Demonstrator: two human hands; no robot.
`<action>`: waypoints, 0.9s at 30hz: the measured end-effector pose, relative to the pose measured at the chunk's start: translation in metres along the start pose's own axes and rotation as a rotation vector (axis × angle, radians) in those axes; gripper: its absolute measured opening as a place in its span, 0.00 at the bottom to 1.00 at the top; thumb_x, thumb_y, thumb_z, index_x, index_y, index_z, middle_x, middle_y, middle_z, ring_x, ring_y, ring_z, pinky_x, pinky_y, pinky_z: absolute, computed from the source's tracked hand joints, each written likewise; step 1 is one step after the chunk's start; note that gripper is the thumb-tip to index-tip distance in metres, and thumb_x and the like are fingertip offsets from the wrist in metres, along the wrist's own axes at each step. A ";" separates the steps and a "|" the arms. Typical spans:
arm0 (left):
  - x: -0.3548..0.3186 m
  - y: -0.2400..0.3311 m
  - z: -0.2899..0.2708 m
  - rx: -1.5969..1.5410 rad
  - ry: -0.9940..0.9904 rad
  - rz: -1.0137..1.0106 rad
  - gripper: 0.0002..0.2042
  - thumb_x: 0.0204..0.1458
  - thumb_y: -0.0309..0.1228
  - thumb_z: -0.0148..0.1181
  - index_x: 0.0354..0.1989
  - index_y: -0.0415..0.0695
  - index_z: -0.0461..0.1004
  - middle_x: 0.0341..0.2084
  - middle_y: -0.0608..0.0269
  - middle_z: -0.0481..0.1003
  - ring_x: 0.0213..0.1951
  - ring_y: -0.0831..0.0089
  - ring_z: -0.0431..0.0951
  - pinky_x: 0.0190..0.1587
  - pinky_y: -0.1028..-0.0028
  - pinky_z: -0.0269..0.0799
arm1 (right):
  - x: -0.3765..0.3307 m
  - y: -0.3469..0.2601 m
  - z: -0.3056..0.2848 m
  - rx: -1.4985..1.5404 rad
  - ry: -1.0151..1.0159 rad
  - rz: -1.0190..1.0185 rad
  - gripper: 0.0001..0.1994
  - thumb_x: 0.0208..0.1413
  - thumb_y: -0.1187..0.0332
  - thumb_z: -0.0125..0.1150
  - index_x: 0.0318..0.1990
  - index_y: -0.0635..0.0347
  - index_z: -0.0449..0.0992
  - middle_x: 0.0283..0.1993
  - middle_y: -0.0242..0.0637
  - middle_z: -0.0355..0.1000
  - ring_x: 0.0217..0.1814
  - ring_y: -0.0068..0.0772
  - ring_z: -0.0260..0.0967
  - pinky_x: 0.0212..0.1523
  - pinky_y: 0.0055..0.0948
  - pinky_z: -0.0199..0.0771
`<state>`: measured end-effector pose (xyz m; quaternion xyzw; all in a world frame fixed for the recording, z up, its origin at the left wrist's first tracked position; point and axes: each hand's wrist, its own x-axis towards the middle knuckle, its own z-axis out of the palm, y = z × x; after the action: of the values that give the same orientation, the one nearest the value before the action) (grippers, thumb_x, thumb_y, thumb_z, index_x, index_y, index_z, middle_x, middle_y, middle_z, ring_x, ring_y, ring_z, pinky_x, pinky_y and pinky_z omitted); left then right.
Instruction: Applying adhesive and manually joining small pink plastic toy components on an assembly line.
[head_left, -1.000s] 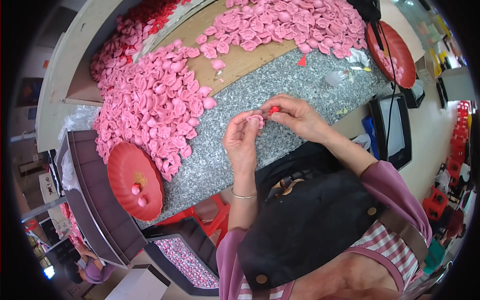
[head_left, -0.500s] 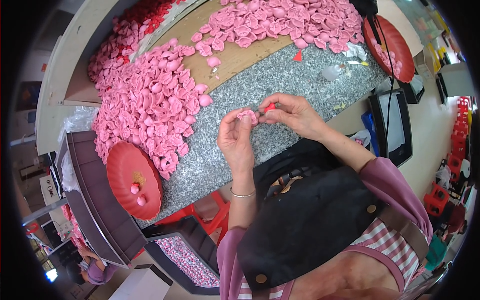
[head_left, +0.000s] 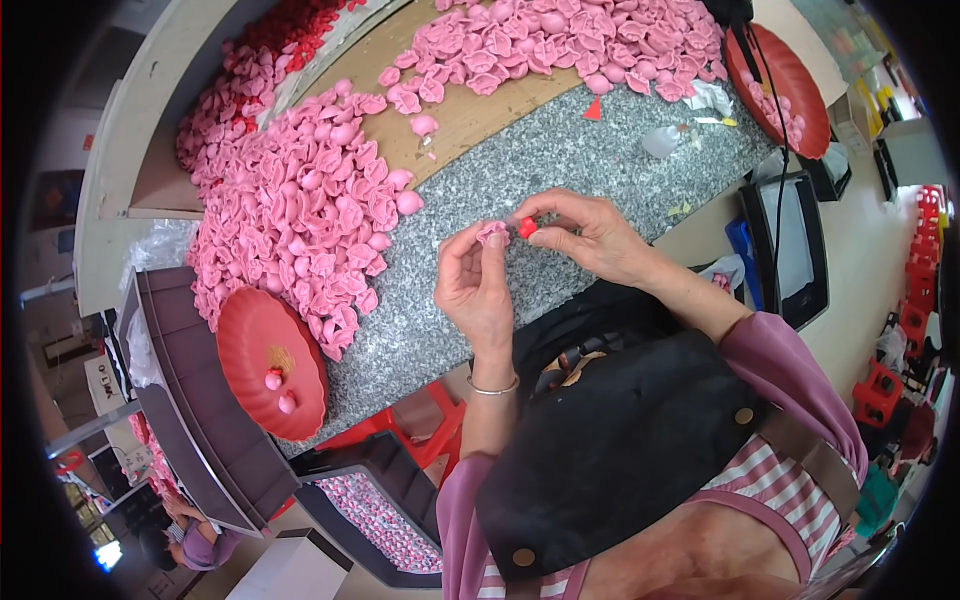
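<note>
Above the speckled grey tabletop [head_left: 420,270], my left hand [head_left: 475,285] pinches a pink ruffled, petal-like piece [head_left: 492,233] between thumb and fingers. Just to its right, my right hand [head_left: 590,235] grips a small red piece [head_left: 527,228] at the fingertips. The two pieces are close together; whether they touch I cannot tell. To the left lies a large heap of pink ruffled pieces and smooth pink balls [head_left: 300,210]. A red fluted dish [head_left: 245,350] with two small pink balls in it stands at the table's left edge.
A second pink heap [head_left: 570,45] covers the wooden board at the back. At the far right stands another red dish [head_left: 805,90] with pink pieces. A small clear bottle [head_left: 661,141] and paper scraps lie right of centre. A dark bin [head_left: 375,515] of small pieces sits below the table.
The right fingertips have shifted slightly left and down, and more of the red piece shows. The left hand stays nearly in place, still pinching the pink piece.
</note>
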<state>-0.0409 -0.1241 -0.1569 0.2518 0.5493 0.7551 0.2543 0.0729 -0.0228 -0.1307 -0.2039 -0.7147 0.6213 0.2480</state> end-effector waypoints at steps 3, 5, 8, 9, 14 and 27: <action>0.000 0.000 0.002 0.044 -0.001 0.067 0.09 0.49 0.14 0.56 0.39 0.33 0.71 0.37 0.60 0.69 0.38 0.76 0.75 0.43 0.79 0.73 | 0.000 0.002 0.000 0.041 0.025 -0.060 0.12 0.53 0.76 0.56 0.46 0.62 0.70 0.39 0.34 0.70 0.41 0.24 0.71 0.42 0.23 0.73; -0.001 0.000 0.003 0.072 -0.009 0.098 0.09 0.49 0.14 0.56 0.39 0.33 0.71 0.38 0.60 0.69 0.38 0.76 0.75 0.42 0.79 0.73 | 0.001 0.001 -0.002 0.022 0.025 -0.044 0.11 0.53 0.77 0.56 0.45 0.63 0.71 0.41 0.36 0.70 0.42 0.25 0.71 0.43 0.23 0.73; -0.002 0.000 0.005 0.121 -0.017 0.142 0.09 0.49 0.14 0.57 0.38 0.34 0.72 0.37 0.59 0.69 0.38 0.75 0.74 0.40 0.78 0.74 | 0.002 0.002 -0.001 0.004 0.014 -0.026 0.11 0.53 0.78 0.56 0.45 0.65 0.72 0.42 0.37 0.70 0.43 0.26 0.72 0.44 0.23 0.74; -0.003 0.001 0.006 0.169 -0.024 0.164 0.09 0.48 0.15 0.57 0.38 0.34 0.72 0.37 0.59 0.69 0.38 0.75 0.74 0.39 0.79 0.74 | 0.003 0.002 -0.001 0.003 0.004 -0.025 0.11 0.53 0.79 0.56 0.45 0.65 0.72 0.42 0.37 0.70 0.43 0.26 0.72 0.44 0.23 0.74; -0.003 0.006 0.006 0.221 -0.083 0.170 0.08 0.49 0.14 0.56 0.38 0.33 0.72 0.38 0.60 0.69 0.38 0.77 0.74 0.43 0.79 0.72 | 0.003 0.007 0.002 0.054 0.070 -0.035 0.10 0.51 0.77 0.58 0.42 0.64 0.73 0.37 0.37 0.71 0.39 0.27 0.73 0.39 0.24 0.75; -0.005 0.001 0.002 0.304 -0.108 0.231 0.08 0.47 0.16 0.59 0.36 0.35 0.73 0.35 0.57 0.71 0.35 0.76 0.74 0.36 0.79 0.74 | 0.003 0.017 -0.002 0.264 -0.026 0.094 0.10 0.52 0.79 0.57 0.43 0.66 0.72 0.39 0.37 0.70 0.40 0.26 0.71 0.41 0.25 0.74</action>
<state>-0.0361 -0.1258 -0.1553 0.3890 0.6100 0.6729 0.1541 0.0717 -0.0168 -0.1473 -0.1945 -0.6197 0.7235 0.2339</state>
